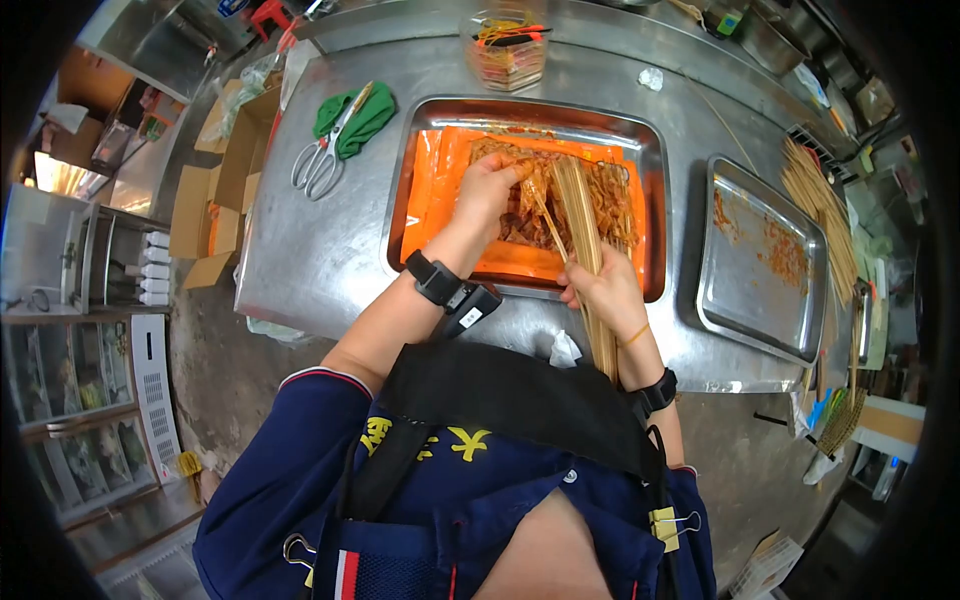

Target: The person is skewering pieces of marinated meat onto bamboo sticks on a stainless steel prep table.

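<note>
Centre of frame: right hand (608,293) closed round stick bundle (580,215), single stick (550,223) at its fingertips; left hand (487,192) pinching a sauced strip (532,183).
Risks, by my judgement: pricked left hand, the stick's tip being hidden from me; bundle fanning out, one hand holding both. Food strips (614,205): glossy, reddish-brown, tangled, heaped on orange sheeting (430,180) inside the steel tray (600,122).

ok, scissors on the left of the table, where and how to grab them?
By the looped handles, probably from the near side with the left hand, the closer one. The scissors lie slanted: loops towards the wearer on bare metal, blades pointing away across the green cloth.
</note>
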{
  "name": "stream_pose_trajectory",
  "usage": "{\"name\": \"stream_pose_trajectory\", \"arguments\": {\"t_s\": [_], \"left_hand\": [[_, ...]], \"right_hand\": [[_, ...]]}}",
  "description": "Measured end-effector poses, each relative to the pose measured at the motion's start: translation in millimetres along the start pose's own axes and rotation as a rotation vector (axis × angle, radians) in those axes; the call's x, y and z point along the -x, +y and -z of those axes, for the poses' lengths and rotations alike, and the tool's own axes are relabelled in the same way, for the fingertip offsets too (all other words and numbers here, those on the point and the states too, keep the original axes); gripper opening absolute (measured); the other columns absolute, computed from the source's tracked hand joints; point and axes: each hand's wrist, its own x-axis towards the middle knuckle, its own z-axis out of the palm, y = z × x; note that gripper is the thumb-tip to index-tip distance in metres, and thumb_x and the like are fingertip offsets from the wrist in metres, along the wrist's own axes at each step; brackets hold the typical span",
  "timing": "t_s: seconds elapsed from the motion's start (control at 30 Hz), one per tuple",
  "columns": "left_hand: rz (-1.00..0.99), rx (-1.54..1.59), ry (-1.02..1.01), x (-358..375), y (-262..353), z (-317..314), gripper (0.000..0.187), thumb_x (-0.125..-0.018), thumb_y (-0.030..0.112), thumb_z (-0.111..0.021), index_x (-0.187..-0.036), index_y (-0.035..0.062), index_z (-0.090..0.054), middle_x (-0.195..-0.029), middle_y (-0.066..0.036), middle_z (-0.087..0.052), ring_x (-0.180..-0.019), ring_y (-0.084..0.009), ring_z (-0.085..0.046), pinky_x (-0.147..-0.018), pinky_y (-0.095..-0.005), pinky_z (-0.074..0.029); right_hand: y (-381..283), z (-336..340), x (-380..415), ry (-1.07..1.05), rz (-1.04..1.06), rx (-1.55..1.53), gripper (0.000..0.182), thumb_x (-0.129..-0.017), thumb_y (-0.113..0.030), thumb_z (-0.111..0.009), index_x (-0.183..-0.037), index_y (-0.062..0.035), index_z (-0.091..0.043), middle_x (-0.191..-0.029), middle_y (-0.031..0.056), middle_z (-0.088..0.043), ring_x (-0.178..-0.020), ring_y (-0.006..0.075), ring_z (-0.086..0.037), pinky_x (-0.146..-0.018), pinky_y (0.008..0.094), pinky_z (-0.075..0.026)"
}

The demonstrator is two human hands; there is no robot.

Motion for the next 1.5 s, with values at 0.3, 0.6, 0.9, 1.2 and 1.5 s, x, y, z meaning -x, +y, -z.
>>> {"name": "stream_pose_trajectory", "arguments": {"t_s": [0.3,0.6,0.9,1.2,1.5], "left_hand": [[0.191,0.199,-0.180,-4,-32,13,0.010,-0.087,0.010,-0.050,-0.094,0.0068,-0.056,-0.083,-0.005,-0.061,-0.078,-0.0169,-0.061,-0.067,-0.0315,-0.051],[0.017,0.172,-0.056,13,-9,1,0.014,-0.089,0.014,-0.050,-0.098,0.0057,-0.056,-0.088,-0.004,-0.062,-0.073,-0.0118,-0.059,-0.063,-0.0267,-0.048],[-0.553,-0.136,0.024,4,-35,-9,0.013,-0.082,-0.001,-0.054,-0.094,0.0000,-0.058,-0.090,-0.005,-0.063,-0.078,-0.0100,-0.058,-0.070,-0.0229,-0.047],[-0.478,-0.106,-0.066,33,-46,-20,0.009,-0.080,-0.006,-0.052,-0.085,-0.0009,-0.058,-0.079,-0.003,-0.060,-0.070,-0.0067,-0.053,-0.063,-0.0215,-0.044],[-0.431,-0.056,-0.096,27,-47,-18,0.008,-0.082,-0.001,-0.055,-0.089,0.0018,-0.056,-0.083,-0.003,-0.060,-0.072,-0.0069,-0.056,-0.061,-0.0208,-0.047]], "right_hand": [[1,0,1,0.009,-0.010,-0.039,0.015,-0.081,-0.007,-0.055,-0.092,0.0030,-0.051,-0.071,0.0102,-0.060,-0.053,0.0131,-0.058,-0.045,0.0241,-0.047],[0,-1,2,0.027,-0.013,-0.011,0.014,-0.082,-0.006,-0.053,-0.092,0.0028,-0.051,-0.071,0.0103,-0.060,-0.053,0.0131,-0.058,-0.046,0.0239,-0.048],[2,-1,1,0.022,0.008,0.009,0.014,-0.081,-0.006,-0.053,-0.092,0.0035,-0.051,-0.072,0.0110,-0.061,-0.055,0.0144,-0.060,-0.045,0.0246,-0.048],[2,-2,0,0.061,0.017,0.044,0.013,-0.083,-0.007,-0.052,-0.091,0.0035,-0.050,-0.072,0.0112,-0.061,-0.054,0.0149,-0.060,-0.045,0.0253,-0.048],[-3,-8,6,0.088,0.020,0.028,0.013,-0.082,-0.005,-0.053,-0.090,0.0039,-0.050,-0.073,0.0112,-0.061,-0.056,0.0145,-0.062,-0.045,0.0253,-0.049]]}}
